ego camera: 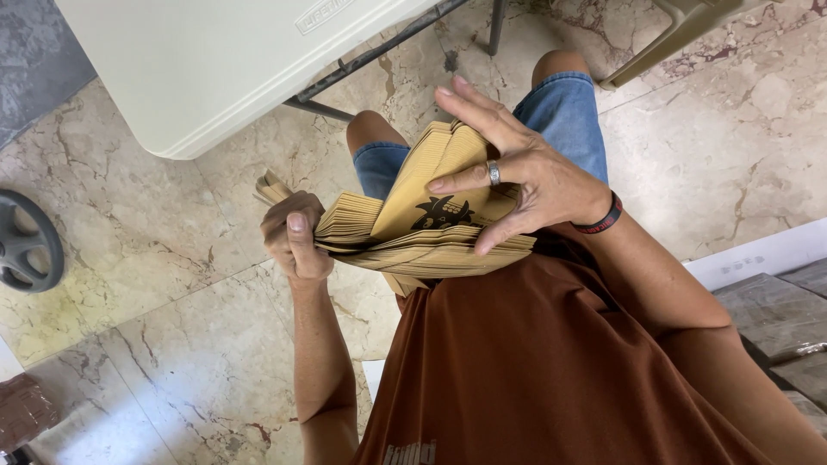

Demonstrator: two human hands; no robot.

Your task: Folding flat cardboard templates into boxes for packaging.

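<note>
A thick stack of flat tan paper bags with a black printed figure rests above my lap. My left hand grips the stack's left end, thumb up along its edge. My right hand, wearing a ring and a dark wristband, spreads over the top right of the stack. Its fingers lift and fan the upper bags away from the rest. I sit in a brown shirt and blue denim shorts.
A white folding table on a dark metal frame stands ahead of my knees. The floor is beige marble tile. A dark round wheel-like object lies at the left. A white box holding plastic-wrapped packs sits at the right.
</note>
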